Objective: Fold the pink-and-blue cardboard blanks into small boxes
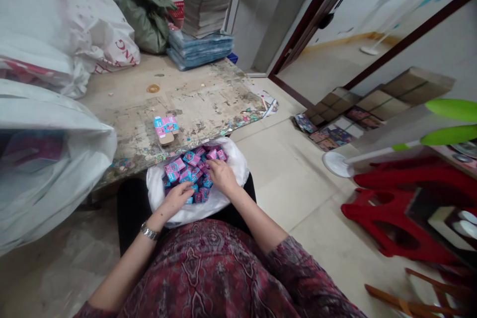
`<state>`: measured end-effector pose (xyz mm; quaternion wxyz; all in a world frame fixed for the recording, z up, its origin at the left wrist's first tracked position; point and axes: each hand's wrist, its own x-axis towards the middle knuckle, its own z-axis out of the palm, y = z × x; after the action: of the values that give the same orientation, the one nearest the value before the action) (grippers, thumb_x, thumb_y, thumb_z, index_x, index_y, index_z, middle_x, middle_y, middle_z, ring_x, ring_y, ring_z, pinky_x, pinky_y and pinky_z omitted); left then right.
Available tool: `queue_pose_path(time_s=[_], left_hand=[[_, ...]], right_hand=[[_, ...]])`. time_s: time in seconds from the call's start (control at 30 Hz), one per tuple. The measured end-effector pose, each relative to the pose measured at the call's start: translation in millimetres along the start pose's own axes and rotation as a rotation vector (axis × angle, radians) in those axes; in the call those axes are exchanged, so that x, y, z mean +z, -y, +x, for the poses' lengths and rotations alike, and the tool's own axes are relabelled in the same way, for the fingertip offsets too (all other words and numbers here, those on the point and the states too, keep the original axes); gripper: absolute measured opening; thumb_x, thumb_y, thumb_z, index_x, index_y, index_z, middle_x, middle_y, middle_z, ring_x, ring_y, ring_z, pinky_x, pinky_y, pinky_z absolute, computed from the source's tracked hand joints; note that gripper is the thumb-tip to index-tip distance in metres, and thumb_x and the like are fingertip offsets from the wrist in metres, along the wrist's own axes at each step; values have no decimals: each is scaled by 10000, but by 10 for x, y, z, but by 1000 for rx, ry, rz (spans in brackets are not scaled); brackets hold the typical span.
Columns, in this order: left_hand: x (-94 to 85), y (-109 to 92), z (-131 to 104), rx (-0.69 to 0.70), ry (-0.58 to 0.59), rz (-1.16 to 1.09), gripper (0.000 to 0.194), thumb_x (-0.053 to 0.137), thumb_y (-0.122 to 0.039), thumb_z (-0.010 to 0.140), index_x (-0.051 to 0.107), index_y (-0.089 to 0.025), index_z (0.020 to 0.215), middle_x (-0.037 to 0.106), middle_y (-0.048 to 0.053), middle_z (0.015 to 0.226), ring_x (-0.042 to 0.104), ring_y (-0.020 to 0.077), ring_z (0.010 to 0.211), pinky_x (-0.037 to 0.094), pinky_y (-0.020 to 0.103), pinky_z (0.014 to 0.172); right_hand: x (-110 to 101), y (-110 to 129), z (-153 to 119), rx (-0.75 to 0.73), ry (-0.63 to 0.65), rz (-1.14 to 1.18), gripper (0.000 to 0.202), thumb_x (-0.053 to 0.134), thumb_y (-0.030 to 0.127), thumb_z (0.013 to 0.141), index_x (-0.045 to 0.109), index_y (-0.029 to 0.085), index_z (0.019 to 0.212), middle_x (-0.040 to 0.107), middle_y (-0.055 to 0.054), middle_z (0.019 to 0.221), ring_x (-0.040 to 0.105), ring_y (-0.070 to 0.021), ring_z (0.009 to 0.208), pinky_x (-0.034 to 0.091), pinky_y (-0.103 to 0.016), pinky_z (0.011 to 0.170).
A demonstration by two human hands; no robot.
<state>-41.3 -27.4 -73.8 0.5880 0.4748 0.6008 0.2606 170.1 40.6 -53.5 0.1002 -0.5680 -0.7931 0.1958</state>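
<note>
A white plastic bag (238, 161) lies open on my lap, full of small pink, purple and blue printed boxes (191, 158). My left hand (178, 198) reaches over the bag's near left side, fingers stretched out against the boxes. On the right side of the pile, my right hand (221, 176) rests with its fingers extended over the boxes. Neither hand visibly grips a box, though some fingertips are hard to make out among them. On the worktable ahead stands a larger pink and blue carton (166, 128) with a brown flap folded out.
The stained worktable (197, 94) carries rubber bands (153, 88), a stack of grey sheets (205, 10) on blue plastic-wrapped bundles (199, 48), and large white sacks (48, 134) at left. Red stools (387, 208) and tied cardboard bundles (335, 102) stand on the floor at right.
</note>
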Motion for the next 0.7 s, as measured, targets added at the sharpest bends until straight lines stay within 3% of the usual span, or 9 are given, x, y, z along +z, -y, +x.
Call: queue_pose_path(time_s=[0.2,0.47,0.7], left_hand=[[15,-89,-22,-4,20,33,508,652,-428,825,673,-156,1254,714,144,1206,666,296,1127,545,410,925],[-21,-187,-27,81,33,-5,442,647,-390,849,687,-164,1227,724,130,1215,672,293,1130,537,428,971],[-69,-86,71,181,26,6,374,661,-341,834,716,-145,1148,737,133,1212,656,304,1174,464,466,1082]], right_hand=[[-13,27,-23,6,63,-7,394,533,225,971,635,152,1345,649,-146,1381,608,-279,1270,462,-386,1074],[-171,287,1,-216,-171,233,303,506,207,991,693,182,1228,739,-107,1190,682,-224,1114,516,-351,1001],[-96,597,21,-323,-60,218,288,530,156,967,700,172,1200,741,-100,1183,675,-226,1102,501,-365,1007]])
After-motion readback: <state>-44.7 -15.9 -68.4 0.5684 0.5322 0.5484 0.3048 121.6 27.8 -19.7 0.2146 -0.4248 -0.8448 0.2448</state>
